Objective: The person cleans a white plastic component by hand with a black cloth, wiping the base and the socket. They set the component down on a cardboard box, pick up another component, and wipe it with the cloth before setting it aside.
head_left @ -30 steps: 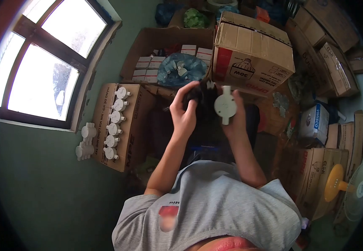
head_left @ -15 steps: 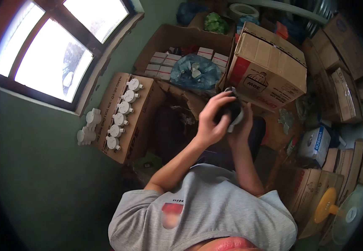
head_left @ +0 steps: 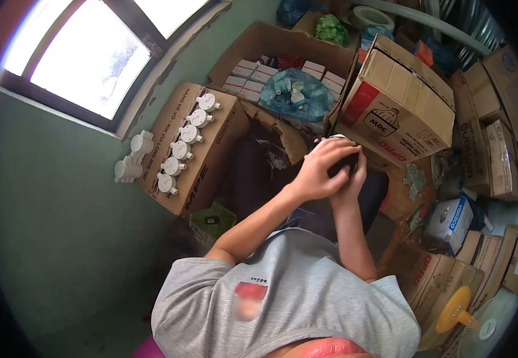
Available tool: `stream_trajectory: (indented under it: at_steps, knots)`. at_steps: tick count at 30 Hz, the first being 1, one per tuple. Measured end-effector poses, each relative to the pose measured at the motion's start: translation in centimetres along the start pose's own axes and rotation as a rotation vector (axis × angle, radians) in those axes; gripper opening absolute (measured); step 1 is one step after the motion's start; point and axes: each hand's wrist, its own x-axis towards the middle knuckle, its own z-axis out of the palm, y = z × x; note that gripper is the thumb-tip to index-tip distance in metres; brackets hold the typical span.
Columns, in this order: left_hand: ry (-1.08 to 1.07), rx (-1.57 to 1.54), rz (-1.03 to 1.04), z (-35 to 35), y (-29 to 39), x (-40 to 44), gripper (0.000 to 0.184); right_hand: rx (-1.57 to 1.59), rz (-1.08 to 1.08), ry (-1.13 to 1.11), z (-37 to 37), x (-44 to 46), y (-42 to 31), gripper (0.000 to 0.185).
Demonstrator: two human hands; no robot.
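Observation:
In front of my body, both hands are brought together around a small black object (head_left: 347,163) with a white part showing at its far edge. Its exact kind is hidden by my fingers. My left hand (head_left: 323,168) curls over the top and near side of it, fingers bent. My right hand (head_left: 354,179) wraps it from the right and is partly covered by the left. To the left, several round white conduit junction boxes (head_left: 181,150) stand in a row on a closed cardboard box (head_left: 178,107). Several more white junction boxes (head_left: 129,170) sit at its left edge by the wall.
Ahead is an open carton (head_left: 226,62) holding small white boxes and a blue plastic bag (head_left: 289,101) with white fittings. A large lamp carton (head_left: 399,101) stands right of it. More cartons (head_left: 486,149) and a fan (head_left: 453,310) line the right. A window (head_left: 92,59) is at upper left.
My hands have closed further around the black object, so less of it shows. My left hand has shifted slightly right. The surroundings have shifted in view as my head moved.

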Motion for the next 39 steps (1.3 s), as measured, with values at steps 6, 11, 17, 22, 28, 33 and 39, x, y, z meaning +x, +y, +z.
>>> stream_trajectory:
  at_steps: [6, 11, 17, 22, 28, 33, 39]
  knots:
    - [-0.17, -0.108, -0.09, -2.5, -2.0, -2.2, 0.061, -0.198, 0.037, 0.221, -1.4, 1.5, 0.5, 0.045]
    - [-0.372, -0.093, -0.252, -7.0, -4.8, -5.5, 0.052, -0.145, 0.08, 0.268, -3.7, 1.7, 2.7, 0.04]
    - [-0.03, -0.044, -0.528, -9.6, -2.2, -12.0, 0.077, -0.245, 0.249, 0.148, -2.1, 1.5, 4.5, 0.045]
    - [0.239, 0.132, -0.617, -7.6, -1.9, -16.6, 0.09, -0.702, 0.308, -0.272, -2.5, -1.5, 12.5, 0.042]
    - [0.595, 0.437, -0.838, -16.2, 0.1, -22.9, 0.059, -0.868, 0.633, -0.402, -0.4, -2.5, 13.9, 0.05]
    - [0.921, 0.832, -1.306, -28.3, 0.1, -31.3, 0.069, -0.881, 0.597, -0.397, -0.4, -1.1, 11.1, 0.046]
    - [0.757, 0.809, -1.411, -33.4, -4.7, -33.9, 0.085, -0.839, 0.554, -0.332, -2.5, -0.7, 8.2, 0.043]
